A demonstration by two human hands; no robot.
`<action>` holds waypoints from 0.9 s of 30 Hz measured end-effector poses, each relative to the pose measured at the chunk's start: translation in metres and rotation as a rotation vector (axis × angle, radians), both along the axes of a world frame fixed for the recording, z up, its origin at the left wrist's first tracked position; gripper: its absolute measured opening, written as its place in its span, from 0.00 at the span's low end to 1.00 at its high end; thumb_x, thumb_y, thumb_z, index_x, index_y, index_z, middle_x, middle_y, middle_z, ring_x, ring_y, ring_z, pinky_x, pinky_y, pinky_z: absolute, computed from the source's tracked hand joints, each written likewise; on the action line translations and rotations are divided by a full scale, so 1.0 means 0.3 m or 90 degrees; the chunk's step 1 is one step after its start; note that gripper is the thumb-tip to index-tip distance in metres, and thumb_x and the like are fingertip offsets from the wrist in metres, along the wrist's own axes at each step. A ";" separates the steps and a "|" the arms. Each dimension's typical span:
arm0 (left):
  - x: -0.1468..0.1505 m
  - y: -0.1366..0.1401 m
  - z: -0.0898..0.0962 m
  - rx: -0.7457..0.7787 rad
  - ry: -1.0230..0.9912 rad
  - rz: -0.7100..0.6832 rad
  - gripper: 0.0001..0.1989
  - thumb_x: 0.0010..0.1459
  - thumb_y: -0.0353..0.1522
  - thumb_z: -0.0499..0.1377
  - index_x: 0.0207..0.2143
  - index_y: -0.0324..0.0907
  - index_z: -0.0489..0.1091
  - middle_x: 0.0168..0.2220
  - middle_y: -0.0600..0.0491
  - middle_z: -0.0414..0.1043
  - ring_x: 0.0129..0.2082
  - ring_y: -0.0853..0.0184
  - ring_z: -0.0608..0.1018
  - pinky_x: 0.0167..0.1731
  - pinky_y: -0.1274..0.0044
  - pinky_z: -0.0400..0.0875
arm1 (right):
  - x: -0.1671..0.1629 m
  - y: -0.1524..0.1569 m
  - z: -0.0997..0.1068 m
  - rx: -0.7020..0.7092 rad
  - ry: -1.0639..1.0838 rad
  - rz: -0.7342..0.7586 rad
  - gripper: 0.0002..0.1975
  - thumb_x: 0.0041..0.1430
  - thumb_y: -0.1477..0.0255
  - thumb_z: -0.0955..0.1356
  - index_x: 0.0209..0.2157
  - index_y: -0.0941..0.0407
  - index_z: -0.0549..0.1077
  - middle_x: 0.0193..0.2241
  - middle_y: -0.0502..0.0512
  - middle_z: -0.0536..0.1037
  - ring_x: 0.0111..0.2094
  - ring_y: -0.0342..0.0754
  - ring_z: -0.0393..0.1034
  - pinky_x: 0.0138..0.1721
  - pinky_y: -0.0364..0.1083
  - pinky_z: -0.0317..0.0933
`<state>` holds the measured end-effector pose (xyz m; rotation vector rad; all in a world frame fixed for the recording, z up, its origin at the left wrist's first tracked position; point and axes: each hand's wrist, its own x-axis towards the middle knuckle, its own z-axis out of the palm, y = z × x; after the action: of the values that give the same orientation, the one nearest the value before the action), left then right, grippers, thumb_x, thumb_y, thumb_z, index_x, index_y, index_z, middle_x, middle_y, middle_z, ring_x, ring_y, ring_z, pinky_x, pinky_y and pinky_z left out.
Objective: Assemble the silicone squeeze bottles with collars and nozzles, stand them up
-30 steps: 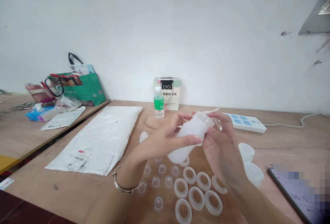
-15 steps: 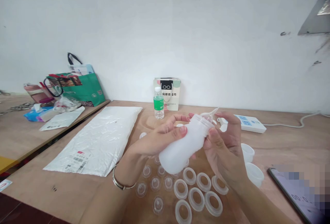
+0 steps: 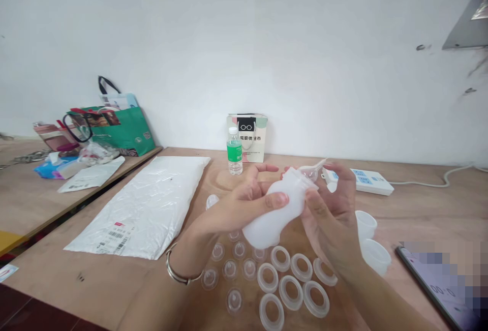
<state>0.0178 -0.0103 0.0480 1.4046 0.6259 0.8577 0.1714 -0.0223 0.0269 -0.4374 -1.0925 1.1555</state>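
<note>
Left hand (image 3: 249,200): wrapped around the body of a frosted bottle (image 3: 269,216), thumb laid along its near side, metal bangle (image 3: 176,270) at the wrist. Bottle held up off the surface (image 3: 430,214), between the two hands, tilted, base low toward the left wrist, mouth up toward the right hand (image 3: 332,214).

Right hand: grasping the bottle at its neck, thumb against the rim, index finger raised and bent beyond a clear teat (image 3: 311,172). Teat at the bottle mouth, its thin tip pointing up and away; cannot tell how far it is seated.

Below the hands: flat translucent rings (image 3: 290,293), laid close together, nearer the right forearm. Left of these, small clear domed pieces (image 3: 230,269), just beside the left forearm.

Right of the right wrist: two translucent cups (image 3: 375,256), then a phone (image 3: 427,285) farther out, screen partly pixelated. Past the right fingers, a power strip (image 3: 371,183).

Beyond the left hand, a green-labelled water bottle (image 3: 235,152), upright, in front of a paper bag (image 3: 257,150). Well left of it, a white mailer (image 3: 145,204), lying flat.
</note>
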 end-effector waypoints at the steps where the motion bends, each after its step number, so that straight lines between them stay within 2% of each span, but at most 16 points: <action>1: 0.001 -0.006 -0.001 0.046 0.027 0.032 0.31 0.52 0.42 0.65 0.52 0.49 0.50 0.46 0.47 0.72 0.35 0.65 0.78 0.29 0.75 0.73 | -0.004 0.004 -0.004 -0.004 0.007 -0.012 0.20 0.54 0.69 0.73 0.42 0.41 0.60 0.36 0.45 0.71 0.32 0.45 0.71 0.29 0.46 0.70; 4: 0.014 -0.019 -0.019 0.188 0.136 0.141 0.36 0.49 0.37 0.67 0.54 0.49 0.48 0.50 0.47 0.68 0.46 0.61 0.75 0.39 0.70 0.73 | -0.014 0.013 -0.016 -0.050 0.005 -0.050 0.23 0.48 0.70 0.75 0.38 0.44 0.60 0.36 0.44 0.68 0.35 0.45 0.70 0.34 0.45 0.71; 7: 0.030 -0.020 -0.043 0.286 0.219 0.222 0.40 0.47 0.36 0.68 0.55 0.47 0.46 0.53 0.44 0.63 0.49 0.58 0.73 0.43 0.66 0.72 | -0.017 0.019 -0.022 -0.101 -0.013 -0.048 0.27 0.43 0.68 0.77 0.40 0.45 0.60 0.38 0.47 0.69 0.40 0.47 0.70 0.39 0.48 0.72; 10: 0.041 -0.012 -0.053 0.351 0.252 0.264 0.41 0.47 0.36 0.68 0.56 0.45 0.46 0.53 0.43 0.62 0.50 0.57 0.72 0.45 0.65 0.71 | -0.015 0.024 -0.026 -0.120 -0.054 0.033 0.24 0.48 0.62 0.75 0.45 0.46 0.65 0.42 0.50 0.72 0.45 0.51 0.70 0.43 0.51 0.71; 13: 0.047 -0.008 -0.050 0.416 0.257 0.298 0.42 0.46 0.37 0.69 0.56 0.44 0.46 0.47 0.46 0.65 0.48 0.58 0.73 0.45 0.65 0.70 | -0.021 0.025 -0.034 -0.134 -0.080 0.122 0.17 0.55 0.57 0.70 0.44 0.49 0.69 0.45 0.54 0.76 0.49 0.53 0.70 0.45 0.51 0.69; 15: 0.047 -0.013 -0.042 0.468 0.275 0.330 0.41 0.47 0.39 0.69 0.56 0.43 0.47 0.44 0.47 0.66 0.46 0.58 0.73 0.46 0.65 0.69 | -0.029 0.026 -0.039 -0.153 -0.055 0.113 0.18 0.54 0.56 0.70 0.43 0.49 0.71 0.46 0.54 0.77 0.50 0.54 0.70 0.45 0.52 0.69; 17: 0.036 -0.019 -0.026 0.515 0.294 0.349 0.42 0.45 0.40 0.69 0.56 0.43 0.48 0.46 0.47 0.65 0.47 0.58 0.71 0.48 0.65 0.67 | -0.035 0.030 -0.041 -0.169 -0.008 0.073 0.19 0.53 0.54 0.70 0.42 0.50 0.71 0.45 0.54 0.78 0.49 0.56 0.71 0.44 0.52 0.69; 19: 0.012 -0.017 -0.005 0.532 0.292 0.343 0.42 0.45 0.43 0.69 0.57 0.43 0.51 0.51 0.44 0.62 0.50 0.57 0.69 0.49 0.66 0.66 | -0.033 0.038 -0.037 -0.174 0.040 0.035 0.18 0.55 0.52 0.68 0.41 0.51 0.71 0.41 0.54 0.80 0.47 0.56 0.73 0.43 0.53 0.69; 22: -0.045 0.020 0.014 0.486 0.334 0.342 0.25 0.57 0.45 0.59 0.53 0.45 0.59 0.54 0.45 0.63 0.52 0.58 0.69 0.48 0.67 0.66 | -0.018 0.054 -0.024 -0.186 0.095 -0.009 0.17 0.58 0.51 0.64 0.37 0.50 0.69 0.34 0.51 0.79 0.41 0.55 0.75 0.40 0.54 0.70; 23: -0.065 0.042 0.012 0.470 0.386 0.351 0.20 0.61 0.45 0.54 0.51 0.44 0.61 0.52 0.46 0.66 0.51 0.59 0.70 0.48 0.67 0.66 | -0.011 0.059 -0.019 -0.194 0.102 -0.014 0.17 0.59 0.51 0.64 0.36 0.50 0.68 0.32 0.50 0.78 0.38 0.55 0.76 0.38 0.54 0.71; 25: -0.102 0.094 -0.008 0.457 0.564 0.340 0.17 0.64 0.42 0.50 0.49 0.43 0.64 0.51 0.45 0.68 0.52 0.57 0.69 0.52 0.63 0.63 | -0.002 0.064 -0.012 -0.213 0.098 -0.006 0.17 0.58 0.50 0.64 0.35 0.49 0.67 0.29 0.49 0.77 0.34 0.54 0.75 0.34 0.54 0.71; 27: -0.128 0.143 -0.043 0.426 0.740 0.250 0.18 0.61 0.42 0.54 0.47 0.41 0.66 0.53 0.43 0.68 0.55 0.53 0.68 0.54 0.61 0.60 | 0.001 0.065 -0.009 -0.225 0.067 0.018 0.18 0.56 0.50 0.65 0.33 0.50 0.66 0.29 0.51 0.77 0.32 0.54 0.75 0.31 0.53 0.70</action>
<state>-0.0207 0.0325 0.0351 2.4426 1.6308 0.4715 0.1718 -0.0028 0.0241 -0.6287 -0.8060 1.3869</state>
